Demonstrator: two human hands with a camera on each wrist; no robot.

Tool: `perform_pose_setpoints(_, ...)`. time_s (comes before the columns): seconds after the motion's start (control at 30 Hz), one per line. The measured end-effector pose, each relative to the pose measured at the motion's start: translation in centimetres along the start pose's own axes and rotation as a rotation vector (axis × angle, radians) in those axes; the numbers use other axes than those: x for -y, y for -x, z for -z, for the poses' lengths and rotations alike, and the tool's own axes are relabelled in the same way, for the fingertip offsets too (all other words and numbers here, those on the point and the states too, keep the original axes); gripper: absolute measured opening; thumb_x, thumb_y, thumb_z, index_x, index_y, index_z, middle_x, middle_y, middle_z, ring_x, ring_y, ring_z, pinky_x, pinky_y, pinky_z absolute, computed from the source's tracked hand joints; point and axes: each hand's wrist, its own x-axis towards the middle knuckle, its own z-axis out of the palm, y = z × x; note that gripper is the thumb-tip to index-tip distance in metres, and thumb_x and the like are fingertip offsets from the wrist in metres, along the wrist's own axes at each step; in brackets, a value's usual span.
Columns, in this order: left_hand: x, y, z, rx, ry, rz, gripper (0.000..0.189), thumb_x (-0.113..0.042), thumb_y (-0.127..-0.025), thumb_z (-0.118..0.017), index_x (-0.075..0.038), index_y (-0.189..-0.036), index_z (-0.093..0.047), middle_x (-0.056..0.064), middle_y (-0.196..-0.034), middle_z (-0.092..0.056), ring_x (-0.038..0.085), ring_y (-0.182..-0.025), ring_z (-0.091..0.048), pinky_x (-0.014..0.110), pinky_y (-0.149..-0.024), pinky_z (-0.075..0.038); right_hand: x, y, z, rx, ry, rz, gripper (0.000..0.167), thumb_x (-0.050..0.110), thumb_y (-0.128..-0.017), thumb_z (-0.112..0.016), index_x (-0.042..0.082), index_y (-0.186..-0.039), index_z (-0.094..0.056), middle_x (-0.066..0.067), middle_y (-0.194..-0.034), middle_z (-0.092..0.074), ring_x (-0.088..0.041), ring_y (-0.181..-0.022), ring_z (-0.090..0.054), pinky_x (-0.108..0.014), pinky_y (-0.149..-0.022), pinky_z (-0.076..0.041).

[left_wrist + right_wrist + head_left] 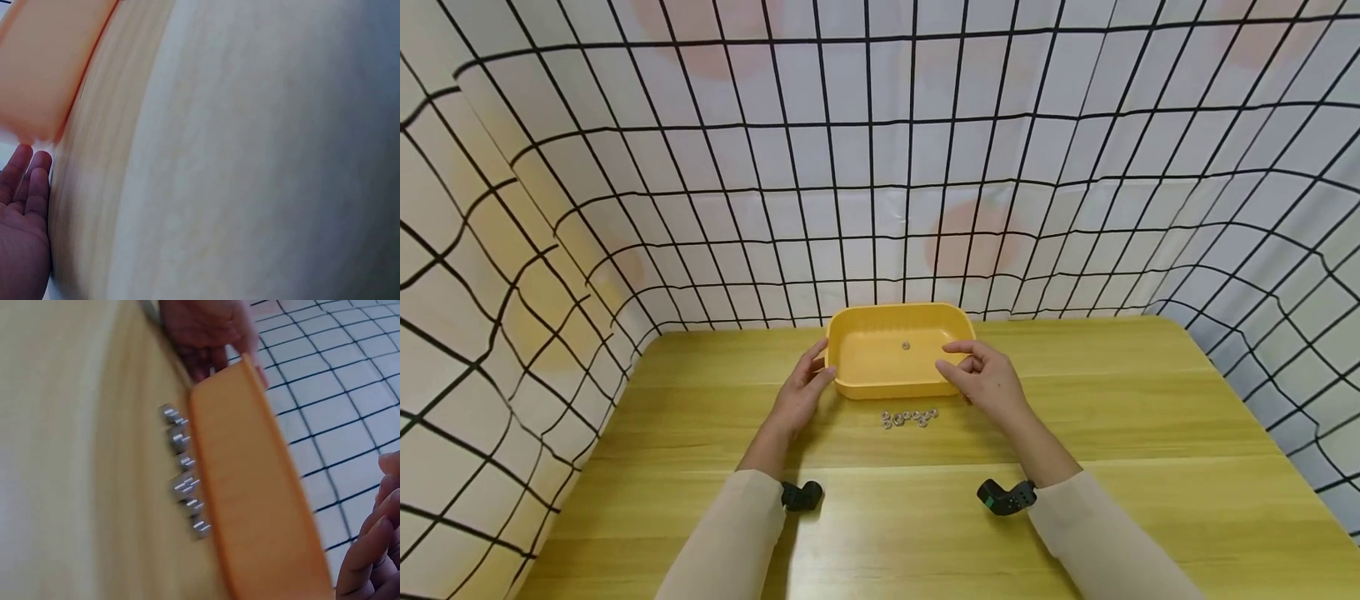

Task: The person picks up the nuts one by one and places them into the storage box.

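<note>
A shallow yellow tray [880, 390] stands near the table's back edge, with one small metal nut [906, 345] on its floor. In front of it several more metal nuts [899, 419] lie in a loose cluster on the table. My left hand [799, 397] is at the tray's left end, thumb and fingers touching it. The fingers [37, 187] look straight in the left wrist view. My right hand [988, 383] hovers over the tray's right end, thumb and index finger apart, other fingers loosely curled. I see nothing held between its fingertips.
The wooden table [880, 533] extends around the tray and toward me. Behind it hangs a white curtain [887, 150] with a black grid, curving round both sides. Each wrist wears a small black camera [1006, 497].
</note>
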Motion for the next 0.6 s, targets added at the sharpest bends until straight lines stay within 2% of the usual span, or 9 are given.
perform_pose_setpoints(0.13, 0.0, 0.1, 0.0, -0.001, -0.003, -0.009, 0.054, -0.037, -0.105, -0.057, -0.043, -0.155, -0.038, 0.011, -0.158, -0.046, 0.033, -0.148, -0.041, 0.059, -0.123, -0.027, -1.5, 1.0, 0.2, 0.013, -0.016, -0.041, 0.046, 0.033, -0.094, -0.076, 0.005, -0.129, -0.064, 0.002, -0.067, -0.055, -0.013, -0.052, -0.047, -0.025, -0.05, -0.04)
perform_pose_setpoints(0.33, 0.0, 0.1, -0.1, 0.005, -0.006, -0.003, 0.054, -0.038, -0.105, -0.057, -0.045, -0.155, -0.037, 0.011, -0.158, -0.045, 0.033, -0.149, -0.04, 0.059, -0.123, -0.027, -3.2, 2.3, 0.1, 0.014, -0.063, -0.07, 0.04, 0.03, -0.094, -0.076, 0.004, -0.123, -0.066, 0.0, -0.068, -0.055, -0.012, -0.053, -0.047, -0.024, -0.049, -0.04)
perform_pose_setpoints(0.6, -0.1, 0.2, -0.1, 0.007, -0.015, -0.002, 0.054, -0.039, -0.105, -0.056, -0.045, -0.155, -0.036, 0.011, -0.159, -0.045, 0.033, -0.149, -0.039, 0.059, -0.124, -0.027, -5.4, 2.8, -0.7, 0.032, -0.088, -0.102, 0.034, 0.024, -0.094, -0.076, 0.002, -0.119, -0.067, 0.002, -0.065, -0.054, -0.01, -0.047, -0.047, -0.023, -0.045, -0.041)
